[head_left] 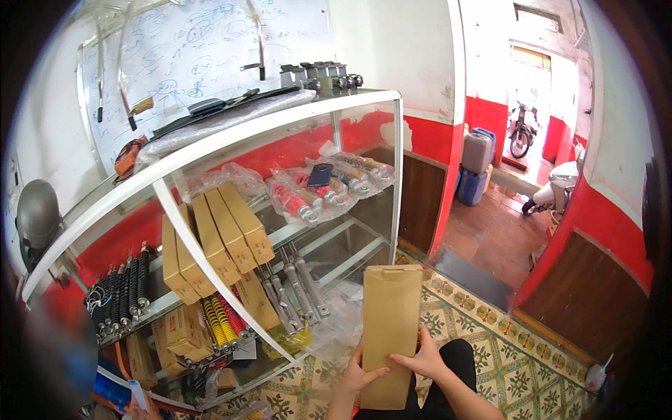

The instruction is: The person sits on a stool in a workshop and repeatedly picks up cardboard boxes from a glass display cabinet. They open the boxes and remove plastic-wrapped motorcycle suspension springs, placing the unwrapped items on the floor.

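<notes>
At far left, a grey dome-shaped helmet [36, 217] sits beside a white-framed glass display cabinet [210, 150] whose curved front bends across the picture. On its shelves, black coil-spring shock absorbers [122, 290] stand in a row, then a slanted rank of long, flat-sided kraft cardboard boxes [213, 241], with yellow and red coil springs [222, 322] below them. Further right lie smooth silver metal damper tubes [294, 287], and on the upper shelf red-sprung shock absorbers in crinkled clear plastic bags [318, 189]. A whiteboard [196, 49] covered in blue marker scrawl hangs behind the cabinet top.

In front of the cabinet, just above a floor of green-and-cream patterned tiles [504, 364], a person holds a long, narrow brown cardboard box [390, 329] upright at lower centre. The left hand [358, 374] is curled around the box's lower left edge; the right hand [423, 360] grips its right side, fingers spread across the matte front face, so both hands grasp the box.

At right, blue and grey plastic jerrycans [477, 164] stand by a red-and-white wall, and a white scooter [556, 192] rests on terracotta tiles near the open doorway.
</notes>
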A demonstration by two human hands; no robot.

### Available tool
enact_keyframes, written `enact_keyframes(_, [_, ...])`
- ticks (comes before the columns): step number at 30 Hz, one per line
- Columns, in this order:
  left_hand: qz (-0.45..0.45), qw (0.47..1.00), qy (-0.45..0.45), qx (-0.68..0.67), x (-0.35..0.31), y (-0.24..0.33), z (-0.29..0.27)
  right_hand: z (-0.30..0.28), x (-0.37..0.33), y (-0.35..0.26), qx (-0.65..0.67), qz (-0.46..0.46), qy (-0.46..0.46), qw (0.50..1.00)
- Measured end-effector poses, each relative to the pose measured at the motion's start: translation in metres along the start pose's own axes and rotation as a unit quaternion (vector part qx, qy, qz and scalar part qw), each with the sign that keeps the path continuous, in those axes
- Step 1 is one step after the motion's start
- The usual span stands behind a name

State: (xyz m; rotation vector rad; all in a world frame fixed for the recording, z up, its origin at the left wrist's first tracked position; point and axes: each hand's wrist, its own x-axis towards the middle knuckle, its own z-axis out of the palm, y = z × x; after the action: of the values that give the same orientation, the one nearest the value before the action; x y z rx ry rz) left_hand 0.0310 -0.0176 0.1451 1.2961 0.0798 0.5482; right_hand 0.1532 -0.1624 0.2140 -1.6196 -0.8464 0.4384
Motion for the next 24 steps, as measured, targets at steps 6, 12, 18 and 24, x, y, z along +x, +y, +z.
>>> enact_keyframes(6, [-0.056,0.991,-0.031,0.12,-0.013,0.004,0.016,-0.027,-0.023,0.004,-0.107,-0.065,-0.031,0.992])
enact_keyframes(12, [-0.196,0.97,-0.084,0.117,-0.017,0.008,0.008,-0.024,-0.04,0.011,-0.081,-0.033,-0.054,0.995])
enact_keyframes(18, [-0.052,0.971,-0.076,0.22,-0.007,0.009,0.014,-0.039,-0.011,-0.032,0.007,-0.15,-0.024,0.988])
enact_keyframes(24, [-0.052,0.981,-0.021,0.185,-0.006,0.02,0.036,-0.034,0.022,-0.078,0.031,-0.171,0.171,0.97])
